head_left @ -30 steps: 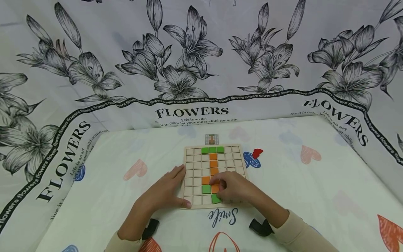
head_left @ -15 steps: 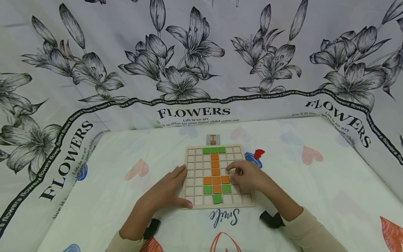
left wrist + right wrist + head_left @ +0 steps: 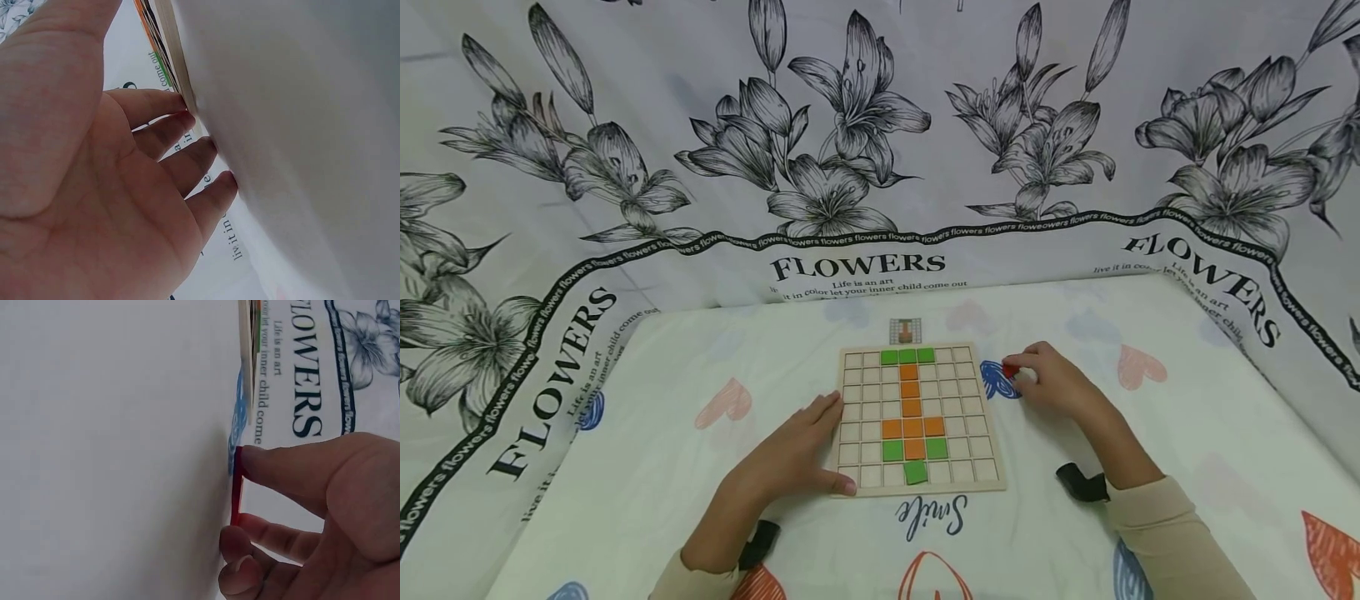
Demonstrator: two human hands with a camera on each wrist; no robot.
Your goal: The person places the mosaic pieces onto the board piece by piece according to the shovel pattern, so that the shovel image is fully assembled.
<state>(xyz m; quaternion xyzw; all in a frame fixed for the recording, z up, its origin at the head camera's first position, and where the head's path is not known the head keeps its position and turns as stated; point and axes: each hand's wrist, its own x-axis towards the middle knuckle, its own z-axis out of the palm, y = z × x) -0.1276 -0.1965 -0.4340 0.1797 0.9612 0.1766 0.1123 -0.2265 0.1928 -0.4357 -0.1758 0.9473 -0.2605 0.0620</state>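
A wooden grid board (image 3: 865, 387) lies on the cloth, with orange tiles (image 3: 910, 389) forming a cross and green tiles (image 3: 907, 356) at its top and lower part. The lowest green tile (image 3: 916, 472) sits slightly askew in its cell. My left hand (image 3: 793, 450) rests along the board's left side, fingertips at its edge and thumb at the lower left corner. To the right of the board, my right hand (image 3: 1060, 383) pinches a flat red piece (image 3: 237, 487) between thumb and fingers, low over the cloth. The fingers partly hide the red piece in the head view.
A small pattern card (image 3: 905, 331) lies behind the board's far edge. The white cloth (image 3: 760, 350) carries printed hearts and lettering, including a blue heart (image 3: 997, 382) beside the red piece. A flower-printed sheet (image 3: 865, 200) rises at the back.
My right hand has left the board's lower middle and moved right to take hold of the red piece. Orange and green tiles it had covered are now visible. My left hand stays put.
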